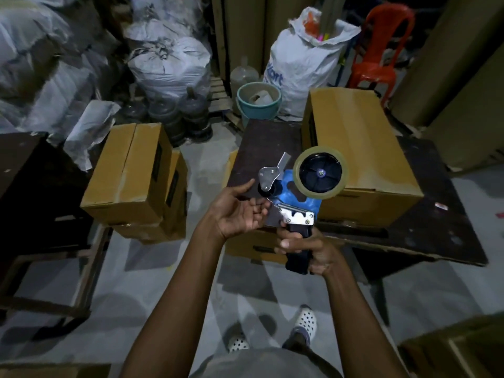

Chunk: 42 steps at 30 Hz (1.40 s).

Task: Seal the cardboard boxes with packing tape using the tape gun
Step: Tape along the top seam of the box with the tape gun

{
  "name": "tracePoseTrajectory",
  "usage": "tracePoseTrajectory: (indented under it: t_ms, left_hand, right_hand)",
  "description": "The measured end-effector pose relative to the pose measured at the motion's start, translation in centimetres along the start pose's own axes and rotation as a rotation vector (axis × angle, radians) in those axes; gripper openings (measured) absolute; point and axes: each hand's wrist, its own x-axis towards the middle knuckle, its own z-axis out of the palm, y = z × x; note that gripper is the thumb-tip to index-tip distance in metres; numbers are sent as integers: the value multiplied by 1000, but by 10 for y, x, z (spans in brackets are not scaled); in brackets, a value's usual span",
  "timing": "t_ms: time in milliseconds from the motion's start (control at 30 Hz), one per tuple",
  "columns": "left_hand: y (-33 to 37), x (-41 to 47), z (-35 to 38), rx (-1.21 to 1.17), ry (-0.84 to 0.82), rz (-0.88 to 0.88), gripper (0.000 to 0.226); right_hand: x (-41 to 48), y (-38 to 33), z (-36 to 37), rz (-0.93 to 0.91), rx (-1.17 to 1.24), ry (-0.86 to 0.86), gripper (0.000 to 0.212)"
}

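A blue tape gun [296,196] with a roll of clear tape [321,172] is held up over the dark table [425,227]. My right hand [308,248] grips its black handle from below. My left hand [240,207] is palm up beside the gun's roller and metal blade, its curled fingertips at the loose tape end; whether they pinch it is unclear. A large cardboard box [360,148] lies on the table just behind the gun. Another cardboard box [131,175] stands on a stack to the left.
White sacks [171,61] and dark water jugs [177,115] crowd the back. A teal bucket [259,102] and a red plastic chair [381,45] stand behind the table. A dark bench [30,170] is at the left. More cardboard [458,350] lies at the bottom right.
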Motion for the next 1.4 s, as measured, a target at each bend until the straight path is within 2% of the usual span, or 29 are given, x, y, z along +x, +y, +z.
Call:
tracePoseTrajectory:
  t_ms: [100, 200, 300, 433, 533, 633, 733, 833, 900, 1000, 1067, 1133, 1233, 1400]
  left_hand:
    - [-10, 2, 4, 13, -39, 3, 31]
    - [-16, 6, 7, -5, -58, -20, 27]
    - [-16, 10, 11, -6, -69, -25, 31]
    - [-12, 15, 13, 63, -111, -70, 56]
    - [-12, 16, 21, 135, -102, -54, 37]
    - [-13, 16, 28, 165, -52, -17, 14]
    - [-9, 20, 34, 203, -31, -19, 21]
    - [-2, 30, 41, 329, 41, 10, 25]
    - [4, 34, 52, 456, 87, 51, 25]
    - [17, 37, 73, 703, 137, 76, 26]
    - [31, 41, 87, 901, 149, 63, 31]
    - [46, 45, 106, 1109, 137, 51, 38]
    - [65, 56, 135, 1250, 175, -4, 30]
    - [74, 80, 185, 1459, 180, -7, 26]
  right_hand:
    - [-10, -2, 7, -17, 17, 2, 44]
    - [-21, -5, 9, -12, -58, 44, 46]
    - [-31, -8, 7, -34, -160, 116, 41]
    - [-42, -12, 7, -40, -233, 135, 43]
    - [-49, -23, 9, -3, -327, 160, 53]
    - [-56, -33, 12, 11, -429, 184, 34]
    - [-62, -41, 8, 24, -459, 231, 27]
    - [-66, -53, -4, 25, -584, 330, 43]
    - [-68, -68, -8, -29, -770, 396, 42]
    - [-67, -77, 1, -117, -826, 487, 46]
    - [-63, -75, 7, -180, -823, 558, 48]
    - [-62, -77, 13, -247, -797, 634, 38]
    - [-66, -84, 13, -298, -791, 736, 23]
    - [-79, -93, -1, -320, -690, 833, 27]
